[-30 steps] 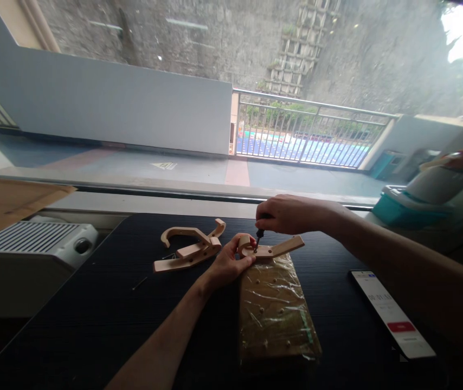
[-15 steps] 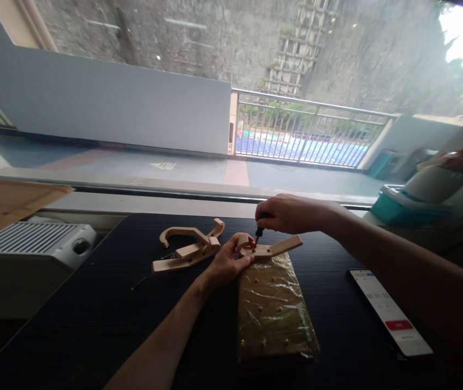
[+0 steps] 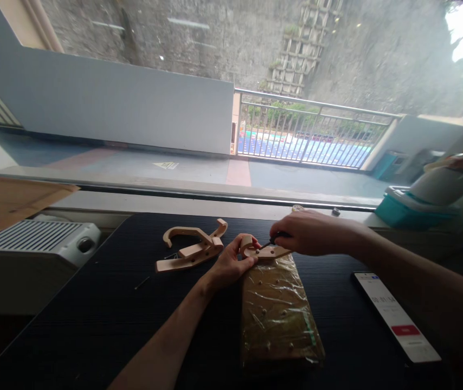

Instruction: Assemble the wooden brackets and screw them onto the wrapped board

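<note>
My left hand (image 3: 233, 261) is closed around the curled end of a pale wooden hook (image 3: 266, 252), pressing it against the far end of a tape-wrapped block (image 3: 276, 309). In my right hand (image 3: 302, 230) is a screwdriver (image 3: 277, 238) with a dark handle, its shaft slanting down left toward a screw (image 3: 257, 251) in the hook; whether the tip touches the screw I cannot tell. The right hand covers the hook's straight end. Left of my left hand, several more wooden hooks (image 3: 194, 246) lie in a loose pile.
On the black table (image 3: 93, 303), a loose screw (image 3: 142, 283) lies left of my forearm. A phone (image 3: 396, 317) showing a timer rests at the right. A teal box (image 3: 402, 208) stands on the sill, and a white radiator (image 3: 40, 238) is at the left.
My right hand has moved right and lower, tipping the screwdriver from nearly upright to a flatter slant. My left hand still holds the hook. The whole view has shifted slightly.
</note>
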A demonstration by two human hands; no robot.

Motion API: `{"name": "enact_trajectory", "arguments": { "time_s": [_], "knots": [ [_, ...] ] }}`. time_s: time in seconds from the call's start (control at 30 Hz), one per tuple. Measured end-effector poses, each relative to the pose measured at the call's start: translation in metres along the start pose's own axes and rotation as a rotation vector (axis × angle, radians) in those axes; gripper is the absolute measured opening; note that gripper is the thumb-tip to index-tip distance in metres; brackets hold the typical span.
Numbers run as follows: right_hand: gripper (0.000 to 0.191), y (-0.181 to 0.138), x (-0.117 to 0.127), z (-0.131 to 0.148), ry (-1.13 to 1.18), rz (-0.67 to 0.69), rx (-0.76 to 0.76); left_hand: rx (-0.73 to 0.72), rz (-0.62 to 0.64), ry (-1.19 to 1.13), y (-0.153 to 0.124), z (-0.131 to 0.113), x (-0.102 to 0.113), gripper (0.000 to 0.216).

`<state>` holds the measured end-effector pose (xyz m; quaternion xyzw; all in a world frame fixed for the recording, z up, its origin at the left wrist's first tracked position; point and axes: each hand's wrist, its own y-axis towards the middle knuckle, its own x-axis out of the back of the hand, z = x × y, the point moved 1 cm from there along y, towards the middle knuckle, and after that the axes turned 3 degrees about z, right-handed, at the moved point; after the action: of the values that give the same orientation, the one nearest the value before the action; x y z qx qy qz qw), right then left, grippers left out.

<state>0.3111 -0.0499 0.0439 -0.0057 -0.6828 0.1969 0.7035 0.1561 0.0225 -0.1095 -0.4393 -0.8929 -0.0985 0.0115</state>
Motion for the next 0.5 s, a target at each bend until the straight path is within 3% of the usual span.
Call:
{"name": "enact_trajectory", "arguments": {
  "time_s": [0.17, 0.33, 0.5],
  "knots": [
    [0.035, -0.027, -0.048, -0.003, 0.096, -0.192, -0.244, 0.023, -0.021, -0.015, -0.001, -0.001, -0.002, 0.027],
    [0.035, -0.030, -0.093, 0.006, 0.148, -0.159, -0.228, 0.071, -0.019, -0.015, -0.001, -0.003, -0.002, 0.026],
    [0.037, -0.023, -0.106, 0.012, 0.111, -0.191, -0.241, 0.072, -0.016, 0.027, 0.000, -0.001, 0.001, 0.037]
  ]
}}
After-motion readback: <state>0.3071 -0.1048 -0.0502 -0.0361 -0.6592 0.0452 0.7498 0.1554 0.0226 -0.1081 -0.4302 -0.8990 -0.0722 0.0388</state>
